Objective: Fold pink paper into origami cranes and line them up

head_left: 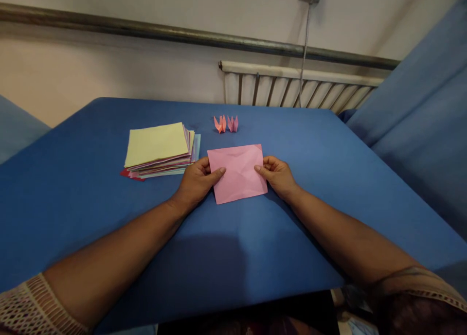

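A pink square sheet of paper (pixel 239 177) with faint creases is held up in front of me, tilted slightly, above the blue table. My left hand (pixel 199 179) pinches its left edge, thumb on the front face and fingers behind. On the opposite edge, my right hand (pixel 279 175) grips the sheet in the same way. Just beyond the sheet stand two small folded paper cranes, an orange-pink crane (pixel 220 124) and a mauve-pink crane (pixel 232 124), side by side. Left of them lies a thick stack of coloured paper (pixel 155 145), pale yellow on top.
The blue-covered table (pixel 310 145) reaches back towards a wall with a metal pipe (pixel 175 34) and a white radiator (pixel 284 84). A cord (pixel 304 48) hangs by the radiator. Blue curtain fabric (pixel 419 82) borders the table on the right.
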`<state>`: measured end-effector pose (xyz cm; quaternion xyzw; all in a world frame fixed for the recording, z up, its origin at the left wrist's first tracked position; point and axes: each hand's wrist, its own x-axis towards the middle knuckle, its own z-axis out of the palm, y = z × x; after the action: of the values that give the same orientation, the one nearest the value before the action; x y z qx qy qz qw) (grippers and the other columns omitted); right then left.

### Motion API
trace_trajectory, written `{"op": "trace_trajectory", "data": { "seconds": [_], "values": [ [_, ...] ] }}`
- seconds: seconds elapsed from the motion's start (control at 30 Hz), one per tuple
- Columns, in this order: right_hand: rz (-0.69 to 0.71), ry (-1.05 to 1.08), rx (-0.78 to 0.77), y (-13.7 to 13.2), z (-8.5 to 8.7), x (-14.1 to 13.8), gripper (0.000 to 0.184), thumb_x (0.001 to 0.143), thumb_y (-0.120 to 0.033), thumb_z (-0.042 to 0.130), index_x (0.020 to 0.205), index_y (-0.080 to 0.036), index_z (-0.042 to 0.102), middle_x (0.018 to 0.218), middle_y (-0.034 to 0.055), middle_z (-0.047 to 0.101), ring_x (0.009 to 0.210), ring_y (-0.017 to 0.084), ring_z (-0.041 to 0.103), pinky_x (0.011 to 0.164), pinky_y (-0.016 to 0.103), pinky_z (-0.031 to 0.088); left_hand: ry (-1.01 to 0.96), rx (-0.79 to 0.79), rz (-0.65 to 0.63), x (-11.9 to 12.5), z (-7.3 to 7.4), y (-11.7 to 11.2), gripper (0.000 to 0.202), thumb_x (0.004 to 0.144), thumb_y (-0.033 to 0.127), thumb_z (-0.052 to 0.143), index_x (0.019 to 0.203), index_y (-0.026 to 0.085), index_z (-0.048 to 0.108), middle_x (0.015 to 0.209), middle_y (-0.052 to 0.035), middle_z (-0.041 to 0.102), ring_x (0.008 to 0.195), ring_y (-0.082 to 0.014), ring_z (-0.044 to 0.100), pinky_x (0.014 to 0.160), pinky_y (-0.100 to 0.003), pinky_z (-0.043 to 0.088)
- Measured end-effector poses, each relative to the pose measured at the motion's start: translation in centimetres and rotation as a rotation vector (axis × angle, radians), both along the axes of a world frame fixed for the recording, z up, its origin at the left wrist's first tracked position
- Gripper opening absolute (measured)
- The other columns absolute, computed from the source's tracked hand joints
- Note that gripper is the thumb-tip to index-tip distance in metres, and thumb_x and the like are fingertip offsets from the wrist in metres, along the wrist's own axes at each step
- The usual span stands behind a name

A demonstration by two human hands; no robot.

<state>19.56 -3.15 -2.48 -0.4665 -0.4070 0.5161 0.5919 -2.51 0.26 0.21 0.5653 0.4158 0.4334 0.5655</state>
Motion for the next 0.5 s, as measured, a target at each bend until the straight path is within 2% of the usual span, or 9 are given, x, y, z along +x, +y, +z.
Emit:
{"op": "trace_trajectory", "data": {
  "seconds": [0.13, 0.27, 0.33, 0.4, 0.47, 0.5],
  "values": [
    [-0.040, 0.022, -0.004, 0.0, 0.2, 0.1, 0.031, 0.063, -0.039, 0.080, 0.079, -0.020, 0.061, 0.071, -0.0028, 0.068, 0.061, 0.012, 0.060, 0.064, 0.028, 0.050, -0.033, 0.004, 0.019, 0.0, 0.1, 0.2, 0.044, 0.067, 0.035, 0.082, 0.102, 0.017, 0.063, 0.087, -0.0034, 0.076, 0.079, -0.0194, 0.071, 0.076, -0.033, 0.057],
    [-0.082, 0.031, 0.014, 0.0, 0.4, 0.0, 0.032, 0.066, -0.041, 0.079, 0.083, -0.020, 0.061, 0.075, -0.0014, 0.069, 0.067, 0.014, 0.062, 0.068, 0.030, 0.052, -0.039, -0.016, -0.079, 0.3, -0.1, -0.1, 0.060, 0.064, 0.034, 0.084, 0.116, 0.019, 0.057, 0.097, -0.0051, 0.076, 0.088, -0.0214, 0.071, 0.082, -0.036, 0.056],
    [-0.087, 0.017, 0.070, 0.0, 0.4, 0.0, 0.031, 0.067, -0.041, 0.078, 0.084, -0.021, 0.061, 0.079, -0.0007, 0.070, 0.071, 0.014, 0.063, 0.073, 0.031, 0.053, -0.006, 0.009, -0.107, 0.2, -0.1, -0.3, 0.056, 0.065, 0.035, 0.083, 0.113, 0.019, 0.059, 0.099, -0.0058, 0.075, 0.090, -0.0228, 0.071, 0.084, -0.037, 0.055],
    [-0.100, -0.042, 0.154, 0.0, 0.4, 0.1, 0.028, 0.069, -0.039, 0.077, 0.084, -0.022, 0.060, 0.083, 0.0001, 0.069, 0.078, 0.015, 0.064, 0.080, 0.033, 0.053, 0.121, 0.168, -0.026, -0.1, 0.2, -0.5, 0.040, 0.070, 0.036, 0.078, 0.103, 0.019, 0.063, 0.097, -0.0050, 0.074, 0.089, -0.0227, 0.069, 0.085, -0.037, 0.054],
    [-0.148, -0.160, 0.242, -0.1, 0.6, 0.3, 0.027, 0.072, -0.037, 0.074, 0.091, -0.023, 0.059, 0.095, 0.0029, 0.069, 0.089, 0.018, 0.065, 0.086, 0.035, 0.052, 0.336, 0.471, 0.101, -0.8, 0.8, -0.7, 0.022, 0.078, 0.033, 0.070, 0.096, 0.021, 0.065, 0.095, -0.0039, 0.072, 0.090, -0.0219, 0.066, 0.087, -0.037, 0.051],
    [-0.182, -0.244, 0.288, -0.3, 0.7, 0.6, 0.030, 0.074, -0.036, 0.072, 0.098, -0.024, 0.059, 0.106, 0.0055, 0.068, 0.097, 0.019, 0.065, 0.089, 0.037, 0.052, 0.448, 0.638, 0.117, -1.1, 1.1, -0.8, 0.015, 0.082, 0.029, 0.066, 0.096, 0.022, 0.066, 0.096, -0.0039, 0.071, 0.092, -0.0221, 0.065, 0.089, -0.038, 0.050]
  ]
}}
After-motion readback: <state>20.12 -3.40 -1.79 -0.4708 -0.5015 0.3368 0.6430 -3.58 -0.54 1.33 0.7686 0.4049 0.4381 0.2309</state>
